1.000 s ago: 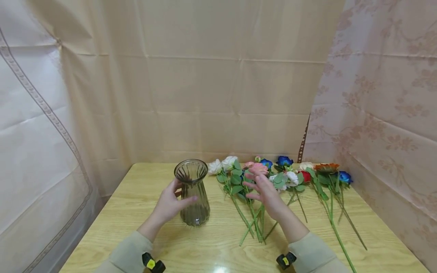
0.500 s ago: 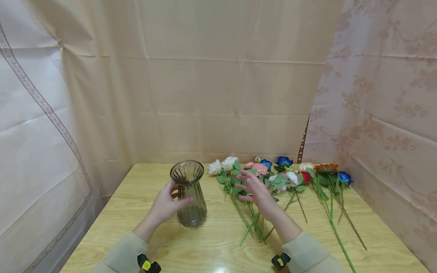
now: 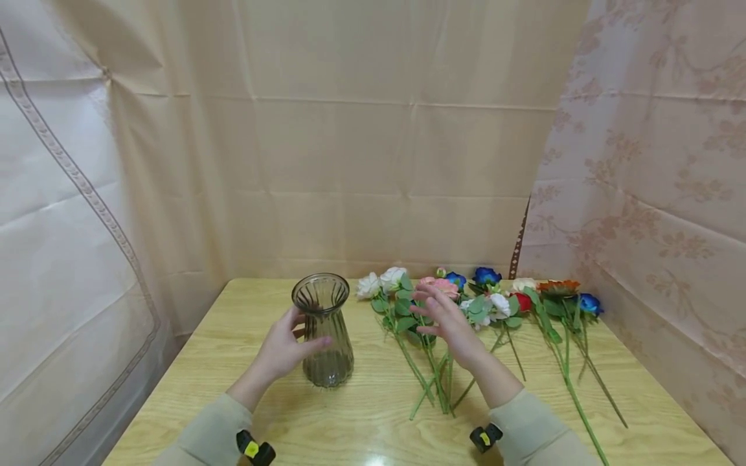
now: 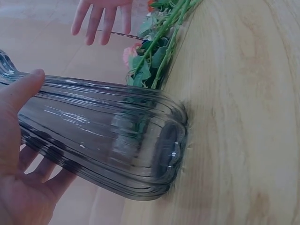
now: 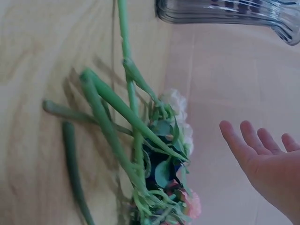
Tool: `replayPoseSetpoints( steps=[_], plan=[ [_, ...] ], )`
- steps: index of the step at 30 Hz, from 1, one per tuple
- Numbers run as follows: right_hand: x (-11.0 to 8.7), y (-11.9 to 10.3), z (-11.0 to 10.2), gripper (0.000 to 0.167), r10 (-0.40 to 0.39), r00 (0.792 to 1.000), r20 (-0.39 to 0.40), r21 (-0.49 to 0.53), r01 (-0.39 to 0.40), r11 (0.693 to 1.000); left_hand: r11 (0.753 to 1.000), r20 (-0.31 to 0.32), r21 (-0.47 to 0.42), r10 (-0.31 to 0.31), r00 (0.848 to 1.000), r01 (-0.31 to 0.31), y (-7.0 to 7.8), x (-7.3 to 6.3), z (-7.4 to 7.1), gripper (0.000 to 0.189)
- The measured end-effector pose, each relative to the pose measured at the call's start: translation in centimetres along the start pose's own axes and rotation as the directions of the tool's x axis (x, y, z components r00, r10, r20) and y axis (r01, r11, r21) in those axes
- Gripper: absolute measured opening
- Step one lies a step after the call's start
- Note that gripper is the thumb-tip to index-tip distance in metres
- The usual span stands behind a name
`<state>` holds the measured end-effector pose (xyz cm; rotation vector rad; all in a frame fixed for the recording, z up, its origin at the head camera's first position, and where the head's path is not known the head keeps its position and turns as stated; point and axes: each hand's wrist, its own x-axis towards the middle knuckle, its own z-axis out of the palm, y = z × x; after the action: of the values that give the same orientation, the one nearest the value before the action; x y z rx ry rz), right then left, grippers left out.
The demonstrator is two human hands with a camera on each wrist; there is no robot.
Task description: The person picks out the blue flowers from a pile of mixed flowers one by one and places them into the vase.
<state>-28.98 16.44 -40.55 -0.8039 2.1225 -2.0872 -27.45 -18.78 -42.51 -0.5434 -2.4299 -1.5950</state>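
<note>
A ribbed, smoky glass vase (image 3: 328, 340) with a flared rim stands upright left of the table's middle. My left hand (image 3: 281, 346) grips its side, thumb across the front and fingers behind, as the left wrist view also shows through the glass (image 4: 103, 136). Over the flowers, my right hand (image 3: 451, 327) hovers with fingers spread and holds nothing. Below it lie flowers with green stems: white blooms (image 3: 381, 282), a pink bloom (image 3: 445, 288) and blue ones (image 3: 486, 276). In the right wrist view the stems (image 5: 117, 108) lie crossed beside the hand (image 5: 272, 164).
Farther right on the wooden table (image 3: 233, 323) lie a red flower (image 3: 521, 301), an orange flower (image 3: 558, 287) and another blue one (image 3: 588, 303), their stems pointing toward the front. A beige curtain (image 3: 379, 149) hangs behind the table, with patterned cloth (image 3: 664, 194) at the right.
The vase and my left hand have shifted slightly left. My right hand moved a little left, then back right, staying over the flowers.
</note>
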Motion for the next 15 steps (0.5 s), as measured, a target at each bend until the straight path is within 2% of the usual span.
replayPoseSetpoints(
  steps=[4,9,15],
  plan=[
    [0.4,-0.6,-0.5,0.061,-0.013,1.000,-0.019,-0.037,0.012,0.999,1.000,0.018,-0.011,-0.023,1.000,0.024,0.2,0.2,-0.2,0.075],
    [0.7,-1.5,-1.1,0.057,-0.011,0.999,-0.044,-0.140,0.005,0.990,0.999,0.047,-0.006,-0.047,0.998,0.047,0.6,0.2,-0.5,0.076],
    [1.1,-3.0,-1.9,0.057,0.004,0.995,-0.100,-0.282,-0.033,0.959,0.998,0.077,0.005,-0.058,0.995,0.058,0.8,0.4,-0.9,0.080]
  ],
)
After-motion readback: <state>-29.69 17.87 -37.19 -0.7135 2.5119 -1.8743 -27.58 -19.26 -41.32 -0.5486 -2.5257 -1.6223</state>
